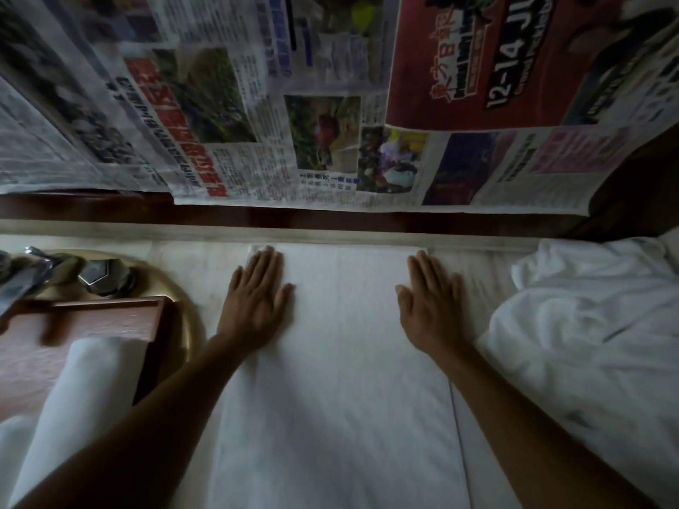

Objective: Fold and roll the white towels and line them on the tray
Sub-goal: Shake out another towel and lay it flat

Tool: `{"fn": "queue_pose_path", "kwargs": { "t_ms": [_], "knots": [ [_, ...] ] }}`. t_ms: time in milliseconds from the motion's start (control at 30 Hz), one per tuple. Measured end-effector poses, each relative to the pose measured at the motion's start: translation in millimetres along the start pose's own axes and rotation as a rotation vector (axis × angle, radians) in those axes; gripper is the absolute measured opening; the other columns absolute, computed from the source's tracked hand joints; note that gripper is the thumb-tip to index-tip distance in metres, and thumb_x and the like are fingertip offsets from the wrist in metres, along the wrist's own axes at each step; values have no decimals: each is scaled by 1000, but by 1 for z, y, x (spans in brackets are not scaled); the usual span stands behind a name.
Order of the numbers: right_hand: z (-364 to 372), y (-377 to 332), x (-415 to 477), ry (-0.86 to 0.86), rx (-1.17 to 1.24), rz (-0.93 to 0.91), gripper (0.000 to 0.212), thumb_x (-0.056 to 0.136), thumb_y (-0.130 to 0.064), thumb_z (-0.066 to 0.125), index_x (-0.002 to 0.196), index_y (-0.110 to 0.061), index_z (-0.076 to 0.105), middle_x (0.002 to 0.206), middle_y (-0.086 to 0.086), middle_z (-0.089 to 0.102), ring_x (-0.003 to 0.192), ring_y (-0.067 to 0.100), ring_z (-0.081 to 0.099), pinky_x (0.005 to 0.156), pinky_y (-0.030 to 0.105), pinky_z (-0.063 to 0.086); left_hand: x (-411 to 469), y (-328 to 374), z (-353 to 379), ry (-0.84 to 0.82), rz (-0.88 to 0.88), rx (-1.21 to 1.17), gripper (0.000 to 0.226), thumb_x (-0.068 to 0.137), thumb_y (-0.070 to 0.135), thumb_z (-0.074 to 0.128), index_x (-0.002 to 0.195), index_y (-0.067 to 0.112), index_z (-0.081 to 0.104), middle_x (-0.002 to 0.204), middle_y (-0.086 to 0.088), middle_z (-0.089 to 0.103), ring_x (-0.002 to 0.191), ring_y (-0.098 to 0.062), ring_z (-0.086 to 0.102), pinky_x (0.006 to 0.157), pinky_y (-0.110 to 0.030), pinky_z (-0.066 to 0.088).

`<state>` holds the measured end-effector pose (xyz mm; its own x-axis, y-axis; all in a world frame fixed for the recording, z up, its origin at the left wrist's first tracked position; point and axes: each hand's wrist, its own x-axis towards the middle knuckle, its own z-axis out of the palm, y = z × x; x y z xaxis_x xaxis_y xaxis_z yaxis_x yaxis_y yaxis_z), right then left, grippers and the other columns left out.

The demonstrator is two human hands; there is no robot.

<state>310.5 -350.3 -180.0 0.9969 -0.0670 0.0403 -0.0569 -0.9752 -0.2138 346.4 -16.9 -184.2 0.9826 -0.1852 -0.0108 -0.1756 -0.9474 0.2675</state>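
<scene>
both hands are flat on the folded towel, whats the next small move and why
Probably pinch the far edge and start rolling it toward the body. The left hand and right hand lie flat near that end of the folded towel, which looks smoothed into a long strip, and one rolled towel already sits on the tray.
</scene>
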Motion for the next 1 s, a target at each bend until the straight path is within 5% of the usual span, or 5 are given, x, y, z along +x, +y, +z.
{"fn": "queue_pose_path", "kwargs": {
  "t_ms": [267, 433, 633, 767, 1000],
  "knots": [
    [-5, -6, 1, -32, 13, 31, 71, 101, -52, 8, 161, -17, 23, 171, 2, 12, 158, 21, 8, 125, 58, 10, 1, 12, -11, -77, -30, 86, 72, 105, 57, 11, 164, 16, 1, 171, -4, -7, 157, -18, -12, 126, -45, -10],
    [-14, -42, -26, 41, 51, 47, 63, 106, -36, 42, 162, -16, 22, 171, 10, 8, 158, 29, 2, 125, 54, 6, -52, 71, -10, 9, 46, -9, 67, 104, 44, 17, 163, 12, 14, 171, -8, 4, 158, -22, -4, 128, -46, -5],
    [4, -96, -142, 33, 82, -115, 60, 103, -35, 45, 159, -18, 33, 168, 12, 20, 157, 29, 11, 123, 59, 17, -137, 88, 9, -46, 90, -135, 66, 107, 49, 6, 163, 15, 16, 171, -4, 8, 158, -17, -3, 128, -50, 8],
    [6, -54, -157, 49, 20, -184, 57, 105, -43, 41, 157, -21, 39, 167, 5, 26, 156, 25, 18, 124, 56, 15, -146, 40, 5, -15, 68, -70, 62, 108, 47, 23, 164, 20, 15, 171, 0, 8, 158, -15, -1, 128, -49, 11],
    [-6, -7, -166, 157, 39, 12, 57, 106, -38, 39, 155, -7, 40, 163, 18, 33, 152, 37, 27, 117, 59, 29, -183, 17, -13, 97, -34, -109, 62, 107, 37, 24, 163, 12, 18, 171, -9, 10, 159, -22, 3, 126, -55, 16]
  ]
}}
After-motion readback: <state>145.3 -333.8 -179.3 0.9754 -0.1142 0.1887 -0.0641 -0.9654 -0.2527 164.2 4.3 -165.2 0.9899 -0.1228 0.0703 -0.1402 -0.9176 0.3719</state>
